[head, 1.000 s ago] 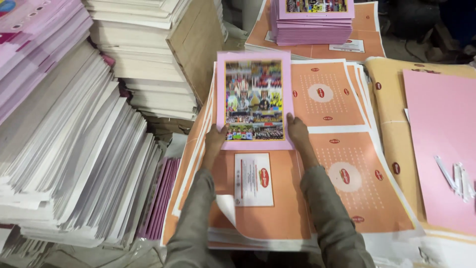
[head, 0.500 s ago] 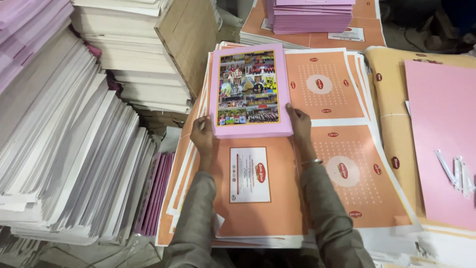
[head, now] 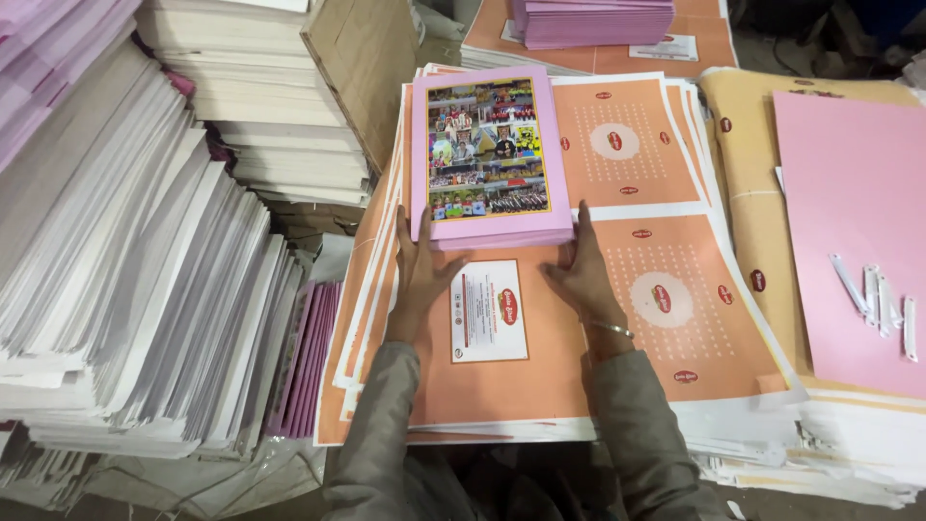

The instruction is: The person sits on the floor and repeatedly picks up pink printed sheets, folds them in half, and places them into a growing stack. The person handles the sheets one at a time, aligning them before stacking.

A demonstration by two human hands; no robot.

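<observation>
A stack of pink booklets (head: 487,159) with a collage of photos on the top cover lies flat on a pile of large orange printed sheets (head: 666,289). My left hand (head: 422,270) rests flat against the stack's near left corner, fingers pointing away from me. Flat on the orange sheet, my right hand (head: 577,273) has its fingertips at the stack's near right corner. Neither hand grips anything. Between my hands a small white label (head: 490,311) is printed on the orange sheet.
Tall leaning stacks of white paper (head: 135,280) fill the left. A cardboard board (head: 362,68) stands behind them. Another pink booklet pile (head: 593,21) sits at the far top. A pink sheet (head: 849,222) with several white strips (head: 878,299) lies at right.
The pink booklet stack went from being held up and tilted to lying flat on the orange sheets, farther from me. Both hands let go and now lie at its near edge.
</observation>
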